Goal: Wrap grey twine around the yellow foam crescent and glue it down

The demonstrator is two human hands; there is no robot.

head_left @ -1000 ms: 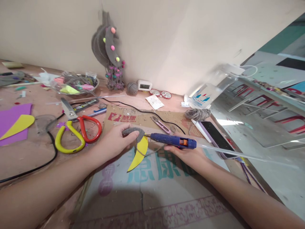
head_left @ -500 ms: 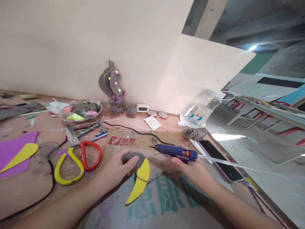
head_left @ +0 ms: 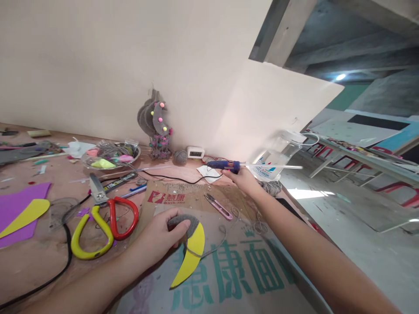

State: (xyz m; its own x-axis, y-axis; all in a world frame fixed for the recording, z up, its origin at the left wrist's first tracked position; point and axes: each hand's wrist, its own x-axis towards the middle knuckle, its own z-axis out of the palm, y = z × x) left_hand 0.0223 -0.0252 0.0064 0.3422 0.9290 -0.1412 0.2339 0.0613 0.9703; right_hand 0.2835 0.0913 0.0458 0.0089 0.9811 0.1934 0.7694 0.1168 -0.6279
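Between the thumb and fingers of my left hand (head_left: 168, 231) is a yellow crescent (head_left: 193, 253), its upper end wrapped in grey yarn. A loose strand of the yarn (head_left: 218, 246) crosses the yellow part and trails right over the printed sack. My right hand (head_left: 240, 179) is stretched toward the back of the table, closed round a blue glue gun (head_left: 224, 165). A clear glue stick (head_left: 275, 166) juts from the gun's rear, and its nozzle points left above a white paper square (head_left: 208, 173). Pink-handled thread snips (head_left: 219, 207) lie between my hands.
Scissors with yellow and red handles (head_left: 104, 218) lie left, near purple sheet (head_left: 22, 213). A bowl (head_left: 137, 155) of yarn and clay, a decorated grey moon ornament (head_left: 157, 117), a small digital clock (head_left: 195, 152) and a plastic jug (head_left: 278, 152) stand along the wall.
My right hand has carried the glue gun away from the crescent, up toward the back of the table, uncovering the snips. My left hand keeps its hold on the crescent.
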